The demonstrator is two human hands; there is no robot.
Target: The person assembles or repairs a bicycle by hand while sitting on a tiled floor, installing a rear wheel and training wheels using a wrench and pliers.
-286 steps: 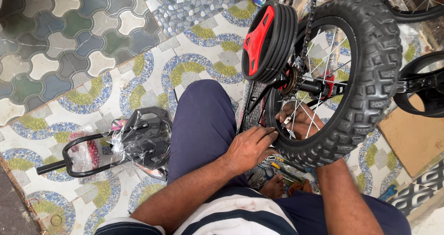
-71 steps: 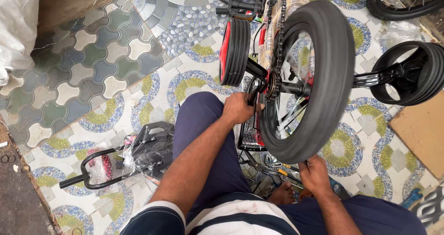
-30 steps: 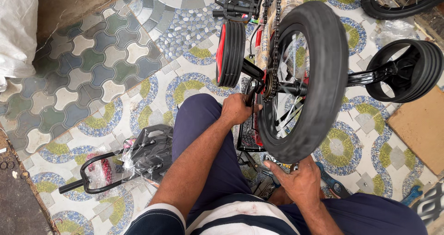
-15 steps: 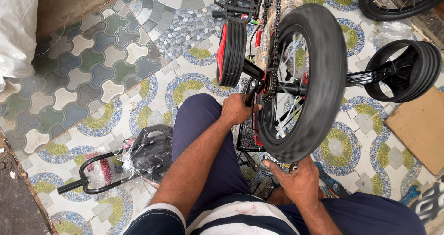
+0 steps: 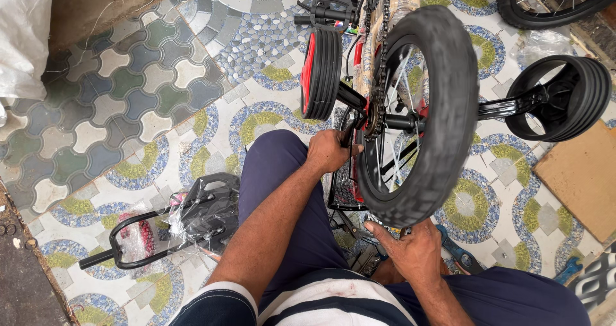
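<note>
Black tyre: the knobby black rubber rear wheel [image 5: 420, 114] of a small bicycle turned upside down stands upright, close in front of the person's knees — this way the axle is easy to reach.
Left hand: the left hand [image 5: 328, 151] is clenched around a dark tool or lever at the hub, just beside the small toothed metal sprocket [image 5: 372, 115]; what exactly it grasps is partly hidden.
Right hand: the right hand [image 5: 410, 252] lies under the lowest part of the tyre, fingers spread and touching the rubber, not closed on anything — it seems to steady the wheel.
Chain: the grey metal chain [image 5: 383, 37] runs from the sprocket up along the frame.
Side wheels: one small black training wheel with red face [image 5: 322, 74] is left of the tyre; another black training wheel [image 5: 564, 98] stands out on its arm to the right.
Floor: a black seat part wrapped in clear plastic [image 5: 192, 217] lies on the patterned tile floor [image 5: 128, 108], near the left knee.
Cardboard: a brown cardboard sheet [image 5: 577, 178] lies at the right.
</note>
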